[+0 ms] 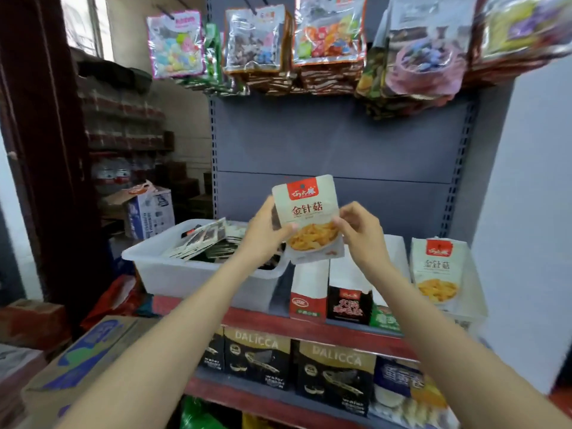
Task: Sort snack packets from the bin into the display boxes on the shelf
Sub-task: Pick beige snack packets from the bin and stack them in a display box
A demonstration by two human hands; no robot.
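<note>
Both hands, left hand (265, 230) and right hand (360, 233), pinch one beige snack packet (308, 216) mid-frame, above the white bin (173, 270) at centre left.

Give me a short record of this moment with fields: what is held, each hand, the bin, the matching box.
held item: snack packet, upright, above the shelf
left hand: left hand grips the packet's left edge
right hand: right hand pinches its right edge
bin: white bin on the shelf's left side, packets inside
matching box: display box at far right shows the same design
other boxes: three display boxes between
</note>
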